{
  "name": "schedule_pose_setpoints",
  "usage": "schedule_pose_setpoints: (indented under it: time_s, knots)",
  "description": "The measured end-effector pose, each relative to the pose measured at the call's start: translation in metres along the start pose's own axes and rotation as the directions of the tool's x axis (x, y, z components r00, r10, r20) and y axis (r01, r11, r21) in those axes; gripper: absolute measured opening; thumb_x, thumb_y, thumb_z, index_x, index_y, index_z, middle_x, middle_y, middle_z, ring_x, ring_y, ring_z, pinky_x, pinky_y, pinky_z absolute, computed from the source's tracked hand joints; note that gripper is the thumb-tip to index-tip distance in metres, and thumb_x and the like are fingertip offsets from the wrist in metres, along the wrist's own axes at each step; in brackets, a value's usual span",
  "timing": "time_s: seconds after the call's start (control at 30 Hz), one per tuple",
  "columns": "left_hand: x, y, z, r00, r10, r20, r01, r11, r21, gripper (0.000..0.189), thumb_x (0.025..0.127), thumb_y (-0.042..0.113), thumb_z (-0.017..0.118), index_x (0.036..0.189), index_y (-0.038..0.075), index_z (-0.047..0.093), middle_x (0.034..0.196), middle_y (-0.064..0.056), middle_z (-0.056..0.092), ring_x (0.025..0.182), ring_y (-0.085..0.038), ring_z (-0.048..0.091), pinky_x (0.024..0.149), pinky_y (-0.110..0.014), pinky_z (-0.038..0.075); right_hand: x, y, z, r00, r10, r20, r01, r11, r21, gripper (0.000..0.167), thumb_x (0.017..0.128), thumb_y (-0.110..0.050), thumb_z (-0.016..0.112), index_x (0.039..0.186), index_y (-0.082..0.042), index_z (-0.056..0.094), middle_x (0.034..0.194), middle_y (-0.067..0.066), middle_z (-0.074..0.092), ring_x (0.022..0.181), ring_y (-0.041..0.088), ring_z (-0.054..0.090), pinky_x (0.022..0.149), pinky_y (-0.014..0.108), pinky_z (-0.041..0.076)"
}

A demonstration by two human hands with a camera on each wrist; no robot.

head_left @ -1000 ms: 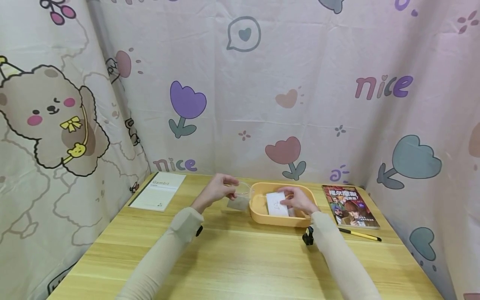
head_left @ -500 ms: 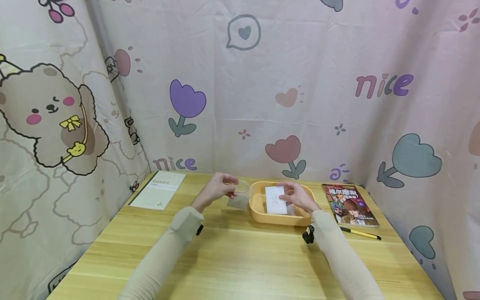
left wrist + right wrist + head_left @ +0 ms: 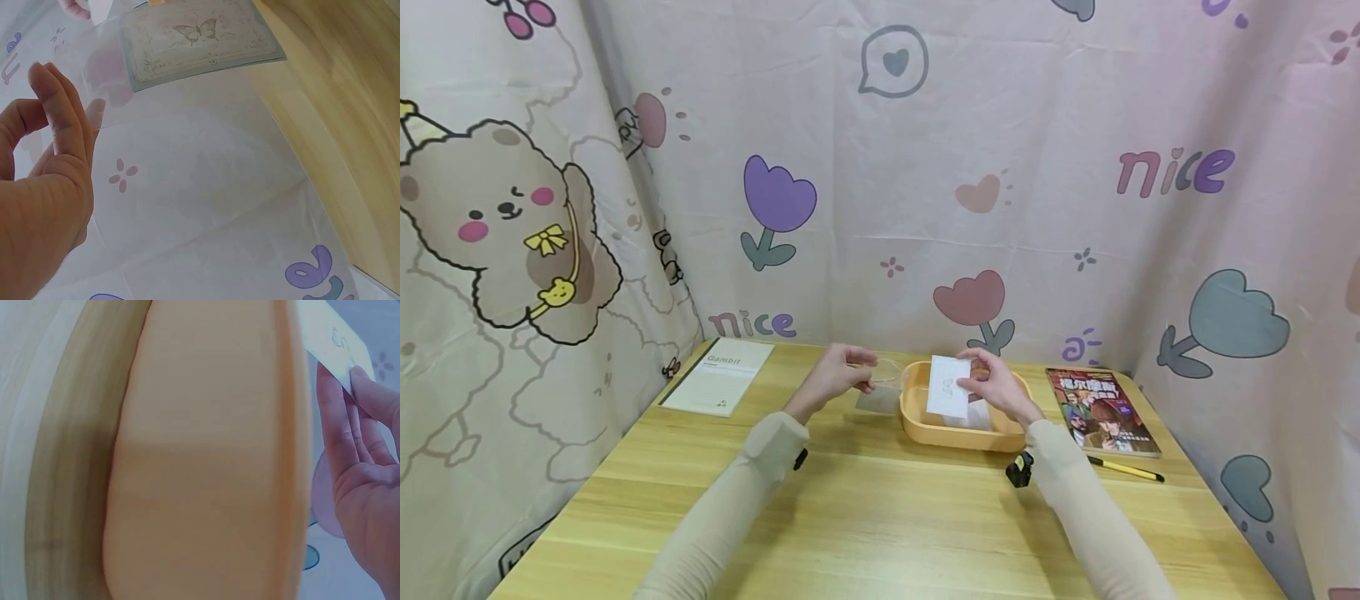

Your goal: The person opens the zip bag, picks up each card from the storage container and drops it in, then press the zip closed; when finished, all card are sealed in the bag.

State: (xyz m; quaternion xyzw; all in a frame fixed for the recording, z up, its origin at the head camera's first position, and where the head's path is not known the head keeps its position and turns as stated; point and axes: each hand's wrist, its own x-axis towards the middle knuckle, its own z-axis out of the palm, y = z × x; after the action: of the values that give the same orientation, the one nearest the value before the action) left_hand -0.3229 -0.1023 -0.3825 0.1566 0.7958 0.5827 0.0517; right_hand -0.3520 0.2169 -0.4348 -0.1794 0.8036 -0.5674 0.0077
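Observation:
My left hand (image 3: pixel 841 377) pinches the edge of a clear plastic bag (image 3: pixel 107 75) left of the yellow-orange plastic basket (image 3: pixel 958 438). In the left wrist view a grey-green card with a butterfly print (image 3: pixel 206 39) lies in the bag's lower part. My right hand (image 3: pixel 996 387) holds a white card with small grey drawing (image 3: pixel 948 387) upright above the basket, thumb on its front and fingers behind. A pale, see-through sheet (image 3: pixel 973 415) shows inside the basket below the card. In the right wrist view the basket's wall fills the middle, with the card (image 3: pixel 337 344) beyond.
A white notebook marked Gambit (image 3: pixel 718 377) lies at the table's back left. A colourful magazine (image 3: pixel 1103 413) is at the back right, with a yellow and black pen (image 3: pixel 1126 469) in front of it. A printed curtain (image 3: pixel 880 167) hangs behind the wooden table (image 3: pixel 880 525).
My right hand has raised the white card up out of the basket, and more of the pale sheet below shows. My left hand stays in nearly the same spot with the bag.

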Motion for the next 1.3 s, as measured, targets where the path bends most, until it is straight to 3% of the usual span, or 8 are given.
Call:
schedule_pose_setpoints:
  time_s: [0.13,0.23,0.33,0.43,0.57,0.77,1.17,1.3]
  knots:
    - [-0.001,0.001,0.0,1.0,-0.008,-0.012,0.008,1.0,0.002,0.031,0.091,-0.005,0.059,0.121,-0.009,0.062,0.121,-0.025,0.065,0.065,-0.013,0.067,0.073,-0.038,0.063,0.001,-0.007,0.002,1.0,-0.011,-0.029,0.011,1.0,0.013,0.046,0.09,0.001,0.066,0.132,-0.006,0.049,0.098,0.01,0.048,0.071,0.011,0.063,0.069,0.055,0.061]
    - [-0.003,0.005,0.0,1.0,-0.009,-0.008,0.009,1.0,0.002,0.031,0.091,-0.005,0.059,0.122,-0.01,0.062,0.122,-0.028,0.064,0.066,-0.014,0.068,0.079,-0.046,0.062,0.002,-0.012,0.003,0.999,-0.011,-0.045,0.013,0.999,0.034,0.045,0.091,0.0,0.066,0.132,-0.007,0.049,0.097,0.007,0.045,0.072,0.012,0.063,0.072,0.059,0.059]
    - [-0.003,0.005,0.001,1.0,-0.006,-0.009,0.006,1.0,-0.001,0.031,0.092,-0.004,0.059,0.122,-0.011,0.061,0.123,-0.029,0.063,0.065,-0.014,0.068,0.082,-0.05,0.06,0.003,-0.017,0.004,0.997,-0.011,-0.071,0.014,0.999,0.034,0.044,0.091,-0.001,0.066,0.131,-0.007,0.05,0.095,0.006,0.043,0.072,0.012,0.064,0.069,0.052,0.061]
    - [0.0,0.001,0.002,1.0,0.004,-0.007,-0.004,1.0,-0.002,0.032,0.092,-0.004,0.059,0.123,-0.012,0.061,0.124,-0.03,0.062,0.065,-0.013,0.067,0.079,-0.047,0.062,0.003,-0.021,0.006,0.995,-0.022,-0.1,0.026,0.999,0.041,0.042,0.09,-0.001,0.067,0.129,-0.006,0.05,0.096,0.007,0.049,0.073,0.012,0.066,0.067,0.045,0.063]
    - [0.001,-0.001,0.002,1.0,0.016,-0.004,-0.016,1.0,-0.005,0.033,0.092,-0.006,0.057,0.124,-0.013,0.059,0.125,-0.03,0.061,0.066,-0.014,0.067,0.076,-0.043,0.063,0.004,-0.026,0.008,0.989,-0.054,-0.139,0.065,0.995,0.073,0.042,0.089,0.002,0.067,0.127,-0.005,0.05,0.093,0.007,0.053,0.072,0.013,0.065,0.067,0.048,0.062]
    - [0.002,-0.004,0.0,1.0,0.004,-0.021,-0.004,1.0,-0.018,0.034,0.09,-0.006,0.059,0.124,-0.012,0.059,0.124,-0.027,0.063,0.066,-0.015,0.068,0.069,-0.033,0.063,0.007,-0.029,0.012,0.98,-0.081,-0.183,0.112,0.98,0.165,0.046,0.089,0.005,0.065,0.13,-0.004,0.047,0.092,0.007,0.053,0.068,0.012,0.063,0.064,0.038,0.063]
    - [0.001,-0.005,0.002,1.0,0.027,-0.002,-0.027,0.999,-0.041,0.031,0.09,-0.005,0.06,0.12,-0.014,0.061,0.12,-0.03,0.064,0.066,-0.014,0.068,0.068,-0.032,0.063,0.011,-0.043,0.024,0.958,-0.115,-0.261,0.181,0.953,0.244,0.044,0.09,0.005,0.064,0.128,-0.002,0.043,0.101,0.007,0.058,0.072,0.01,0.066,0.06,0.027,0.061]
    - [0.001,-0.004,0.003,1.0,0.02,0.0,-0.02,0.999,-0.044,0.031,0.09,-0.005,0.061,0.12,-0.014,0.061,0.119,-0.03,0.064,0.065,-0.014,0.068,0.071,-0.036,0.063,0.013,-0.048,0.029,0.951,-0.122,-0.285,0.205,0.938,0.279,0.045,0.09,0.007,0.064,0.128,-0.001,0.041,0.102,0.003,0.057,0.073,0.01,0.064,0.061,0.03,0.062]
